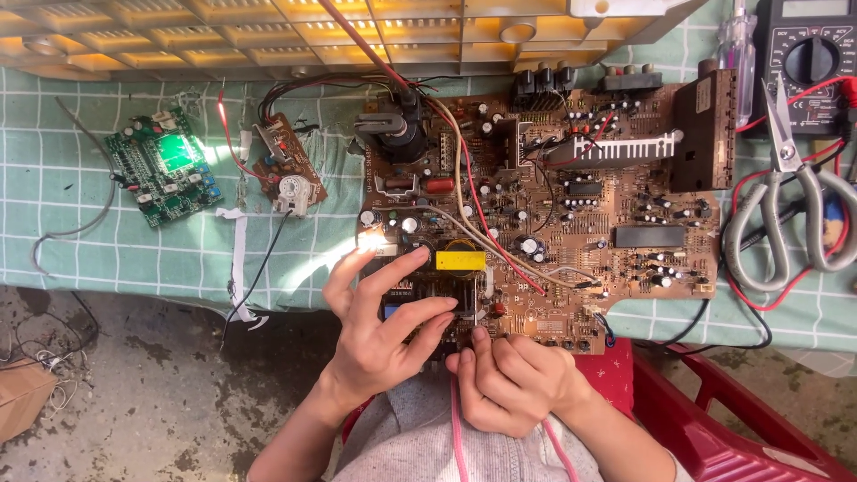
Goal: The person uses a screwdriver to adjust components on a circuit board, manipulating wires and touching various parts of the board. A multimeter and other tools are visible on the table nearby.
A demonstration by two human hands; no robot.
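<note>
Here, in the lower middle of the frame, both hands work at the near edge of a large brown circuit board (571,223) that fills the centre and right of the picture, lying on a green checked cloth (80,241). The left hand (379,335) has its fingers (393,272) spread apart and only gently bent, draped over a dark block-shaped component (428,299) at the board's lower left corner; the fingertips rest on its top and side, just below a yellow-topped part (461,261), touching rather than clamping. The right hand (513,379) is curled much tighter, fingers folded toward the palm, with the thumb tip pressed against the board's lower edge just beside the left hand; whether it pinches anything small there I cannot tell. At the upper left of the frame a small green circuit board (163,167) lies well apart, with a small brown board (287,161) and its loose wires near it. At the right edge a pair of grey-handled scissors (790,192) rests on the cloth, below a black multimeter (808,58) in the upper right corner. A red plastic chair (714,415) shows at the lower right.
</note>
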